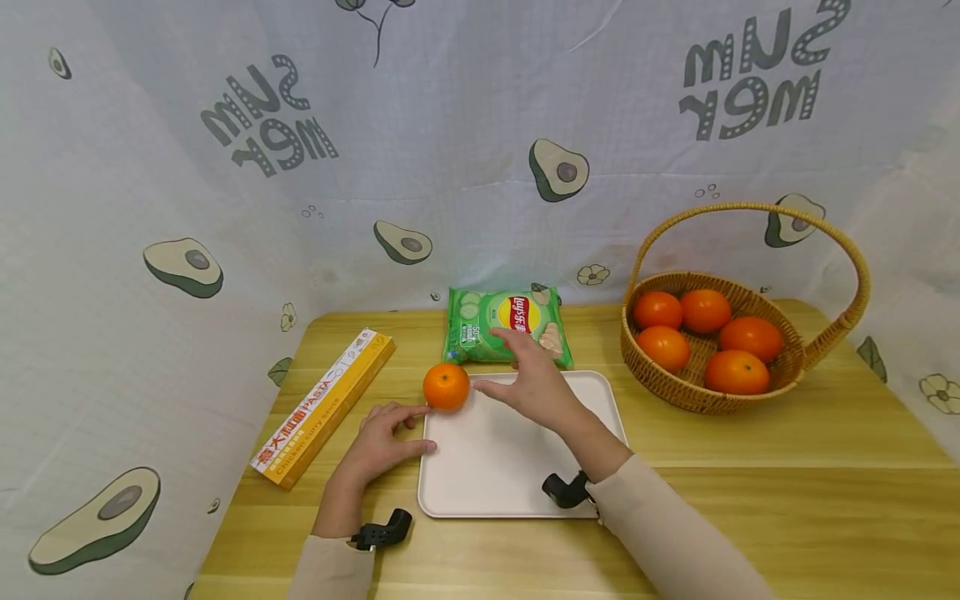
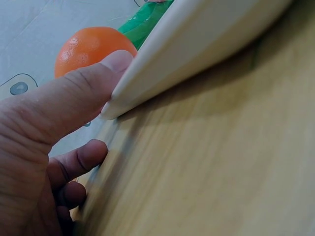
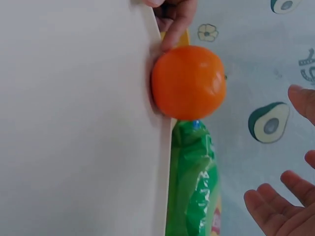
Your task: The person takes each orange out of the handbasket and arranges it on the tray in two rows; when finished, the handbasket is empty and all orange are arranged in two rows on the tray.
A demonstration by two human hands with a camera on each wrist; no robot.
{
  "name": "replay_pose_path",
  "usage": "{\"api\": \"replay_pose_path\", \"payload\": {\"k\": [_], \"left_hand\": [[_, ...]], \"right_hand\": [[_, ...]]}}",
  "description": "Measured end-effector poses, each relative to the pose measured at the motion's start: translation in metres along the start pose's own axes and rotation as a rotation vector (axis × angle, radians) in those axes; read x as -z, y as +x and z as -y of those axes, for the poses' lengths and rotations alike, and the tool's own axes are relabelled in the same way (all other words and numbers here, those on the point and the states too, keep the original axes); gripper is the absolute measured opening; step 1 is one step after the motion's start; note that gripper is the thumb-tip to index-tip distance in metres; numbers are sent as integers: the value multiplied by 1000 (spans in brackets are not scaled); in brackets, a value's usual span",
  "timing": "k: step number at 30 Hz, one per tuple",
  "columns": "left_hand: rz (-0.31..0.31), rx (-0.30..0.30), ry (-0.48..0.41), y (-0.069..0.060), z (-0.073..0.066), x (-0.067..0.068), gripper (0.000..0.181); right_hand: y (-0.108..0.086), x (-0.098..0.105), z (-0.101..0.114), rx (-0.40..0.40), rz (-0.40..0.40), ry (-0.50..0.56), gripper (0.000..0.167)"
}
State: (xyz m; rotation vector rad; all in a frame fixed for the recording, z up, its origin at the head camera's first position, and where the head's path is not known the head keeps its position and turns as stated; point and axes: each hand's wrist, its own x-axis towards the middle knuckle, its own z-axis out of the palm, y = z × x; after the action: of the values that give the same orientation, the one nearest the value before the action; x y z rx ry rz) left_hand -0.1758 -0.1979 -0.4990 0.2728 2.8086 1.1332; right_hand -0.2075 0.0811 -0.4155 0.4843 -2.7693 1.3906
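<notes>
A single orange (image 1: pixel 446 387) sits at the far left corner of the white tray (image 1: pixel 517 467). My left hand (image 1: pixel 386 442) is at the tray's left edge, its thumb (image 2: pixel 93 86) against the rim and its index fingertip close to the orange; whether that finger touches the fruit I cannot tell. The other left fingers bend loosely below the rim. Over the far part of the tray hovers my right hand (image 1: pixel 536 383), thumb and fingers spread apart. In the right wrist view, bare space lies between the right fingers (image 3: pixel 270 209) and the orange (image 3: pixel 188 82).
Behind the tray lies a green bag of chips (image 1: pixel 468 329). A long yellow pasta box (image 1: pixel 324 408) lies to the left. At the right stands a wicker basket (image 1: pixel 678 392) with a tall handle, holding several orange-red fruits (image 1: pixel 737 372). A patterned cloth (image 1: pixel 465 125) hangs behind the table.
</notes>
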Motion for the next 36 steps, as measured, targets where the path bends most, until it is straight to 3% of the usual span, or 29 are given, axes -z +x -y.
{"api": "replay_pose_path", "payload": {"k": [10,20,28,36], "left_hand": [[4,7,-10,-2,0,0,54],[1,0,-7,-1,0,-1,53],[-2,-1,-9,-1,-1,1,53],[-4,3,-10,-1,0,0,54]], "right_hand": [[-22,60,-27,11,-152,-112,82],[-45,121,-65,-14,-218,-322,79],[-52,160,-94,-50,-158,-426,80],[-46,193,-121,-127,29,-460,91]]}}
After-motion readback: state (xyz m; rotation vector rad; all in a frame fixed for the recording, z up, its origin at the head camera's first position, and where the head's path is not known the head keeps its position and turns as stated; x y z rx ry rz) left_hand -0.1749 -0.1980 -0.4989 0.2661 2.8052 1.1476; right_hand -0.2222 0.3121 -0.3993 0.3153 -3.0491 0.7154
